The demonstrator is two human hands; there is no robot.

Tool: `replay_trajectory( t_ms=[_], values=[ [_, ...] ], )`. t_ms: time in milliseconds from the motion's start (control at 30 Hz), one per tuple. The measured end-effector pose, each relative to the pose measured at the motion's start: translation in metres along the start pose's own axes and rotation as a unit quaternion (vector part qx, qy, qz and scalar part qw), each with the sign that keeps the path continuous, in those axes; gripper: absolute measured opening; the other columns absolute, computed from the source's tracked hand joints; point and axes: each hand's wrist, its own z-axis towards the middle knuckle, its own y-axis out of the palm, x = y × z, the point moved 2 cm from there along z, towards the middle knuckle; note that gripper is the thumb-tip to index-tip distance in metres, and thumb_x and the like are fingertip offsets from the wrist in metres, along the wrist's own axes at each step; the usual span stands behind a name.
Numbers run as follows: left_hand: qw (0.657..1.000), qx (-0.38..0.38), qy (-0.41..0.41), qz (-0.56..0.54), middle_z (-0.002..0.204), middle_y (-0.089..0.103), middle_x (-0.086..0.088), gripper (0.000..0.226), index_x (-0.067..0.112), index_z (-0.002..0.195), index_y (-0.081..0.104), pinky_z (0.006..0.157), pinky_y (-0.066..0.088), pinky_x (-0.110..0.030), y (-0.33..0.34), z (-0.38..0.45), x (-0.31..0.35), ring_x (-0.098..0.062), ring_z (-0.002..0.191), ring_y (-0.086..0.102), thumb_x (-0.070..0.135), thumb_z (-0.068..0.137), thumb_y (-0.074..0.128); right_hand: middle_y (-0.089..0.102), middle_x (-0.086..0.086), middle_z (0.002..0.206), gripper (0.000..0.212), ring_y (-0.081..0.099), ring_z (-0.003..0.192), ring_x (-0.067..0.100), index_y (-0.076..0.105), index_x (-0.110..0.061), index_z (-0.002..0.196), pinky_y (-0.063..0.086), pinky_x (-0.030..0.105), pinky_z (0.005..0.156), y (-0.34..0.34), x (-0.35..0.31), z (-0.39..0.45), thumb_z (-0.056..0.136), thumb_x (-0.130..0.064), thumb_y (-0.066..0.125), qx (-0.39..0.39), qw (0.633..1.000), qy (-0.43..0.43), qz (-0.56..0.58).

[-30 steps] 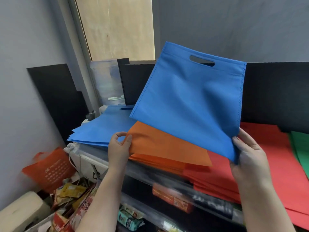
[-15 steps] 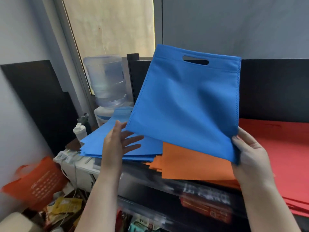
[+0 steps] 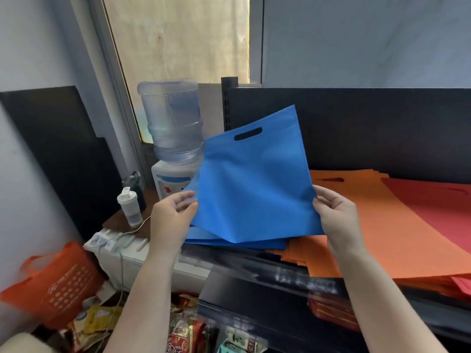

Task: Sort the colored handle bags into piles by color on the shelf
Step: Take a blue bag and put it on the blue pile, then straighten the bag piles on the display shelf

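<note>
Above the left end of the shelf [image 3: 267, 268], a blue handle bag [image 3: 254, 184] held up flat between 2 hands, handle slot uppermost and tilted a little to the right. Left hand [image 3: 170, 217] pinching the bag's left edge, thumb in front and fingers curled behind the fabric. Right hand [image 3: 336, 217] gripping the bag's lower right edge, thumb on the near face, fingers wrapped behind. Hands well apart, one at each side of the bag. Lower corner of the bag hanging just over the blue pile [image 3: 229, 240], touching or nearly so; cannot tell which. Just beside that pile to the right, an orange pile [image 3: 377, 238], its left edge tucked against the blue one. Further right, a red pile [image 3: 438, 205] lying partly over the orange. Behind the piles, a black back panel [image 3: 369, 128]. Left of the shelf, a water dispenser [image 3: 173, 138] with a clear jug on top, and near it a small white bottle [image 3: 128, 207] on a low surface. Lower left, an orange printed tote [image 3: 51, 284] among snack packets [image 3: 183, 329] on the floor.
</note>
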Motion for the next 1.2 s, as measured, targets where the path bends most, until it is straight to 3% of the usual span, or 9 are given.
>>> replay_trajectory(
  t_ms=[100, 167, 267, 467, 600, 867, 1200],
  values=[
    [0.999, 0.0, -0.009, 0.053, 0.093, 0.067, -0.006, 0.031, 0.002, 0.118, 0.063, 0.079, 0.047, -0.023, 0.001, 0.011, -0.011, -0.015, 0.089, 0.065, 0.0, 0.087, 0.062, 0.068, -0.002, 0.107, 0.032, 0.063, 0.094, 0.01, 0.064, -0.011, 0.12, 0.049, 0.011, 0.07, 0.008, 0.005, 0.007, 0.096, 0.002, 0.047, -0.007, 0.991, -0.015, -0.134],
    [0.996, -0.003, -0.014, 0.087, 0.096, 0.068, -0.01, 0.031, 0.001, 0.118, 0.063, 0.082, 0.048, -0.026, 0.003, 0.016, -0.015, -0.021, 0.094, 0.065, 0.0, 0.088, 0.06, 0.065, 0.001, 0.106, 0.034, 0.059, 0.085, 0.007, 0.062, -0.009, 0.122, 0.042, 0.004, 0.059, 0.011, 0.007, 0.011, 0.093, 0.003, 0.049, -0.012, 0.972, -0.027, -0.234],
    [0.985, 0.001, -0.005, 0.171, 0.107, 0.068, -0.014, 0.029, 0.003, 0.118, 0.063, 0.088, 0.05, -0.035, 0.004, 0.02, -0.015, -0.024, 0.097, 0.064, 0.004, 0.09, 0.058, 0.061, 0.002, 0.101, 0.037, 0.052, 0.079, 0.012, 0.054, -0.011, 0.129, 0.041, 0.018, 0.055, 0.012, 0.007, 0.015, 0.093, -0.005, 0.053, -0.044, 0.931, -0.01, -0.361],
    [0.965, 0.001, 0.028, 0.26, 0.109, 0.068, -0.007, 0.03, 0.007, 0.118, 0.061, 0.089, 0.047, -0.036, 0.017, 0.016, 0.009, -0.025, 0.102, 0.06, 0.015, 0.09, 0.058, 0.054, 0.005, 0.131, 0.053, 0.051, 0.116, 0.025, 0.035, -0.014, 0.145, 0.043, 0.033, 0.086, -0.006, -0.016, 0.014, 0.095, -0.022, 0.053, -0.07, 0.876, -0.031, -0.475],
    [0.952, -0.055, 0.097, 0.286, 0.12, 0.063, -0.004, 0.035, 0.01, 0.124, 0.057, 0.09, 0.043, -0.035, 0.059, -0.003, 0.045, -0.024, 0.112, 0.056, 0.022, 0.091, 0.058, 0.046, 0.004, 0.141, 0.059, 0.044, 0.127, 0.025, 0.028, -0.016, 0.148, 0.041, 0.036, 0.095, -0.038, -0.046, 0.009, 0.095, -0.028, 0.052, -0.074, 0.838, -0.092, -0.533],
    [0.879, -0.146, 0.287, 0.353, 0.135, 0.054, -0.001, 0.05, 0.016, 0.138, 0.046, 0.097, 0.035, -0.035, 0.196, -0.062, 0.141, -0.023, 0.123, 0.047, 0.034, 0.092, 0.054, 0.043, 0.004, 0.142, 0.06, 0.043, 0.126, 0.026, 0.031, -0.016, 0.145, 0.035, 0.038, 0.098, -0.168, -0.109, -0.002, 0.094, -0.037, 0.052, -0.01, 0.739, -0.155, -0.656],
    [0.8, -0.245, 0.413, 0.359, 0.135, 0.052, 0.0, 0.055, 0.017, 0.138, 0.044, 0.095, 0.037, -0.037, 0.365, -0.169, 0.232, -0.024, 0.122, 0.048, 0.045, 0.09, 0.051, 0.042, 0.002, 0.141, 0.056, 0.04, 0.129, 0.024, 0.034, -0.017, 0.141, 0.036, 0.036, 0.095, -0.368, -0.145, -0.041, 0.094, -0.045, 0.048, 0.072, 0.645, -0.043, -0.76]
  ],
)
